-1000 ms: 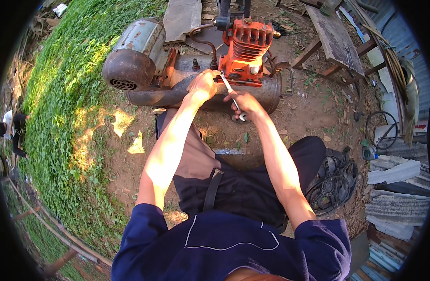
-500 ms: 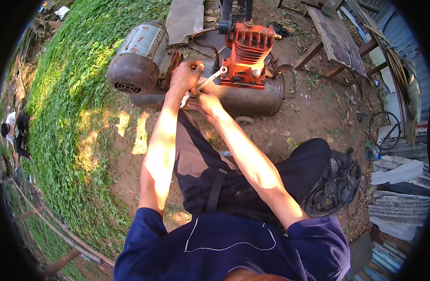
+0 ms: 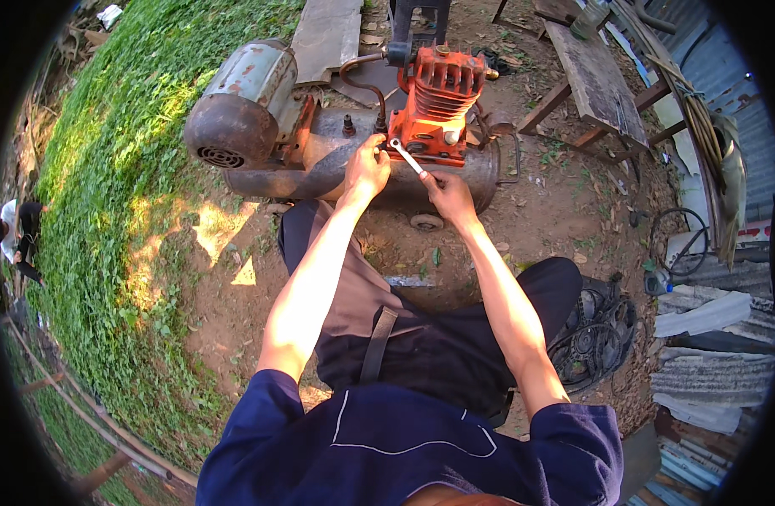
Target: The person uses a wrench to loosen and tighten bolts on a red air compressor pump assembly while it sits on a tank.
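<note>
The combination wrench (image 3: 408,158) is in my right hand (image 3: 450,198), closed round its lower end. Its ring end lies at the left foot of the red compressor pump (image 3: 442,93); whether it sits on a bolt cannot be made out. Just left of that ring end, my left hand (image 3: 368,171) is closed, fingertips pinched together by the pump's base. Anything between those fingertips is too small to see. Both hands are over the rusty air tank (image 3: 320,126), which carries the pump and a grey-brown electric motor (image 3: 244,93) on its left.
A dark fitting (image 3: 348,125) stands up from the tank between motor and pump. A curved copper-coloured pipe (image 3: 366,88) joins the pump's left side. At the right stand a wooden bench (image 3: 594,76) and corrugated sheets (image 3: 716,371). Black belts (image 3: 598,329) lie beside my knee.
My hands have parted and moved right from above the tank's middle. The wrench, earlier between both hands, is now in my right hand, its ring end at the pump's foot.
</note>
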`<state>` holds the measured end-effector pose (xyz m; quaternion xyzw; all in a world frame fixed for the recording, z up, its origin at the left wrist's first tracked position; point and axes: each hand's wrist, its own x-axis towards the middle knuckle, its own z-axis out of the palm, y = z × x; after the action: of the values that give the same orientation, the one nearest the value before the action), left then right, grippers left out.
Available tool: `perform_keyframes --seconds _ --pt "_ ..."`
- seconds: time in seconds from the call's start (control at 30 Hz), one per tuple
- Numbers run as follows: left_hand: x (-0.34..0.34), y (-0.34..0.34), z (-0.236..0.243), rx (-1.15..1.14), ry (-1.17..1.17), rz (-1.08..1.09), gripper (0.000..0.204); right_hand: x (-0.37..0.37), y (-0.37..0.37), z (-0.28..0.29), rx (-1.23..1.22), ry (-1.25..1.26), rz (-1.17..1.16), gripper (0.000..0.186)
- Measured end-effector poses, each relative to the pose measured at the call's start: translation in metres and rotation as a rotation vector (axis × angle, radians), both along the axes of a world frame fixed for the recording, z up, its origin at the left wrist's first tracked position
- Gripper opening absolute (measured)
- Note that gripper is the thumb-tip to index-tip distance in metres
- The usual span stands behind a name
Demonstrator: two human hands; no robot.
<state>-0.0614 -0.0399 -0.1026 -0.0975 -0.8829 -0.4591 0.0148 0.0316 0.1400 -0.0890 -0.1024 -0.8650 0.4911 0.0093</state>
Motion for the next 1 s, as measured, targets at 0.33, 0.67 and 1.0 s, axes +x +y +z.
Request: perform_keyframes --seconds 0.33,0.67,1.0 --pt "0.023 0.005 0.036 -0.161 -0.058 -0.041 0.040 -0.021 0.013 0.027 0.018 -0.306 0.072 0.045" --pt "-0.014 -0.035 0.021 -0.093 -0.127 -0.213 0.053 -0.007 -0.114 0.009 -1.145 -0.426 -0.123 0.026" --pt "-0.029 -0.064 0.094 -0.212 -0.072 -0.161 0.036 -0.033 -0.158 0.031 -1.301 -0.198 0.070 0.019"
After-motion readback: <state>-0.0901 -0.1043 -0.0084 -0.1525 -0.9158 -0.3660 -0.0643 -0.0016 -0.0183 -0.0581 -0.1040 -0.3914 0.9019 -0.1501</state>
